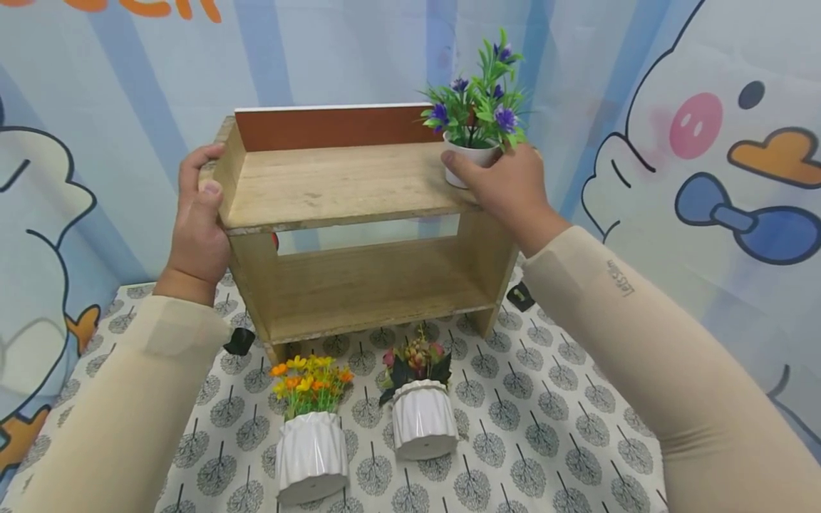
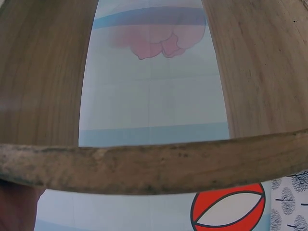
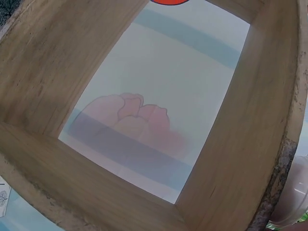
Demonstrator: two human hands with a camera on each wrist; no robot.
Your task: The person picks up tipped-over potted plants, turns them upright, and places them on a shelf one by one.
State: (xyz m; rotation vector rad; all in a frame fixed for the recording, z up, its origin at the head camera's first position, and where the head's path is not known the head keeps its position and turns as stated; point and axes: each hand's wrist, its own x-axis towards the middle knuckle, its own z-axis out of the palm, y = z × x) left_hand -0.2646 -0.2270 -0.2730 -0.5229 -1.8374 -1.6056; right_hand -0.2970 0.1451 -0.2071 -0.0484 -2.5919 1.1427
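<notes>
Cartoon backdrop [image 1: 359,57] hangs behind the surface [image 1: 532,413], where a yellow plant [image 1: 313,452] and pink plant [image 1: 423,420] lie tipped. Left hand [image 1: 199,231] curls its fingers round 1 end of the shelf [image 1: 333,178], likely steadying it; right hand [image 1: 514,185] clasps the purple plant [image 1: 473,135] at the other, perhaps resting there.

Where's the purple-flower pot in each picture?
Head: the purple-flower pot is right of centre, near the top, in the right hand.
Left wrist: not in it.
Right wrist: what looks like its side is cut off at the lower right edge.
Shared landmark: the wooden shelf, in all three.
</notes>
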